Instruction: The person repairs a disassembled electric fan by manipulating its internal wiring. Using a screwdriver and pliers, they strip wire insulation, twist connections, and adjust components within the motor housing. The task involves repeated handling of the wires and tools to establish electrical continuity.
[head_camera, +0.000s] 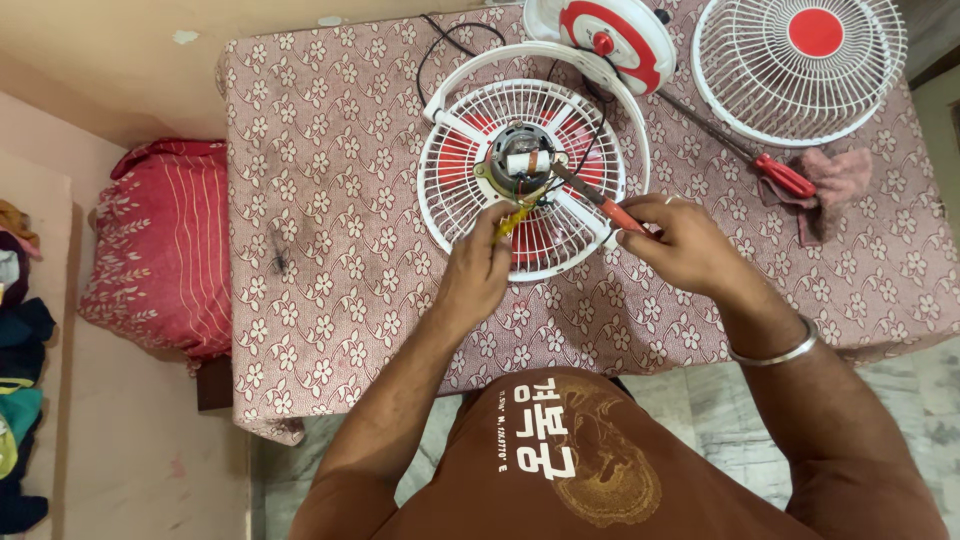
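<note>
I see my left hand (478, 262) pinching a small yellow-handled tool (513, 217) and my right hand (680, 243) gripping an orange-handled screwdriver (598, 199), both at the grey motor (520, 160) of the white wire fan guard (470, 190) on the floral-clothed table (320, 200).

Table (330, 230) wearing maroon cloth with white flower print, standing against pale cream wall (110, 50). Red striped cushion (165, 250) lying at left, just beside table. Heap of dark and teal clothes (20, 380) sitting at far left edge. Grey marble floor (900, 400) showing at lower right. Soft, even light falling.
</note>
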